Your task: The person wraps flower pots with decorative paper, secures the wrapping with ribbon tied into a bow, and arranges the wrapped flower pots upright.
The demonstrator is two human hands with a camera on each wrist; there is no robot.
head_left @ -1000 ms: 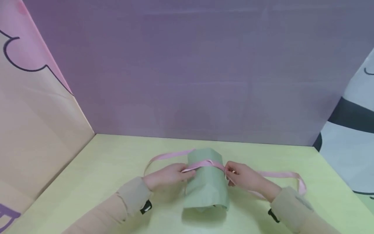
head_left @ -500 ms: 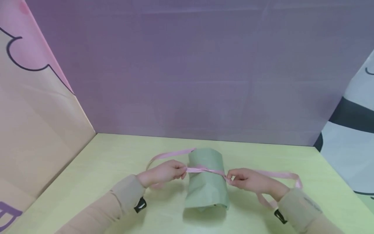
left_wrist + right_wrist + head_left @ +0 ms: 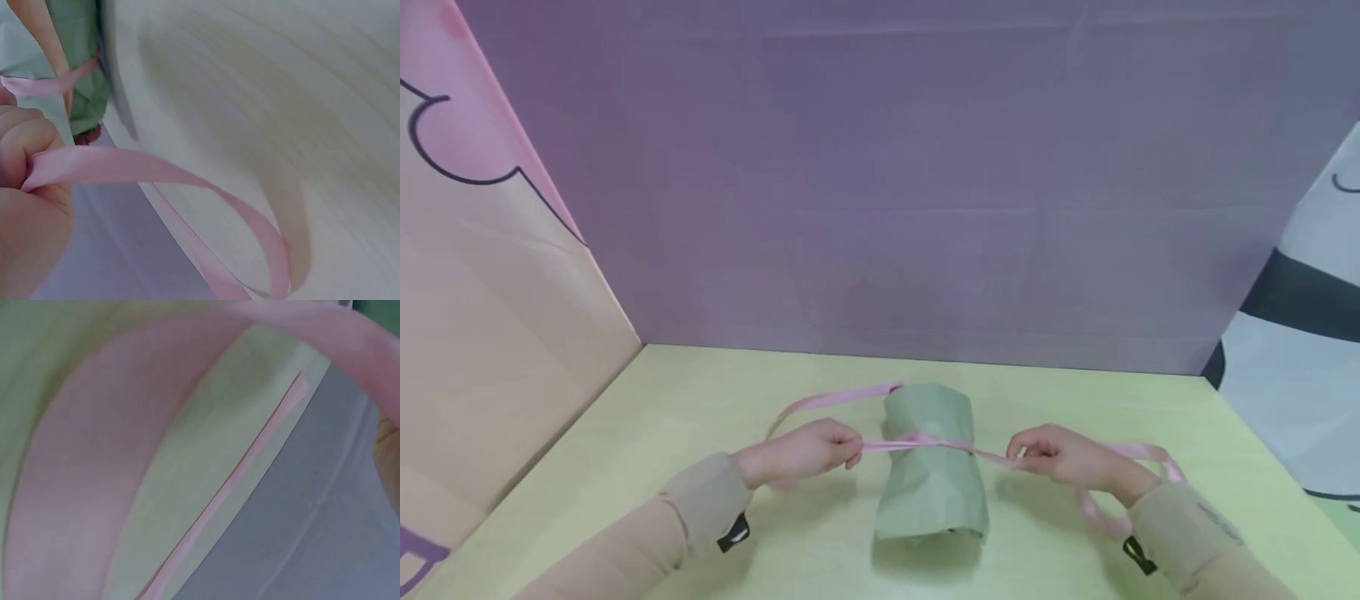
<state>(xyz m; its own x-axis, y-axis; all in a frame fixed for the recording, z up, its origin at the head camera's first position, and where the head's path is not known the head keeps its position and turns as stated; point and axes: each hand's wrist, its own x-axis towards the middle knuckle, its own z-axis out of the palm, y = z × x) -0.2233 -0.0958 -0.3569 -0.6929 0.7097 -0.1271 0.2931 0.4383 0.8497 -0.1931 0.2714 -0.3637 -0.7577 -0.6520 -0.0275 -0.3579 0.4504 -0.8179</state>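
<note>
A bundle rolled in pale green wrapping lies on the table with a pink ribbon crossed around its middle. My left hand pinches the ribbon left of the bundle, and the strip stretches straight from the fingers to the crossing. From the fist in the left wrist view, the loose ribbon runs off in a loop. On the other side my right hand pinches the other length between thumb and fingers, also pulled taut. Its slack ribbon arches large across the right wrist view, where little of the hand shows.
One ribbon stretch curves over the light yellow table behind my left hand; another bends beyond my right wrist. A purple-grey backdrop rises at the table's far edge, with printed panels at the sides.
Both hands have drawn apart, left hand leftward and right hand rightward, each with its ribbon length. The ribbon crossing has tightened and slid slightly toward me, narrowing the bundle's middle.
</note>
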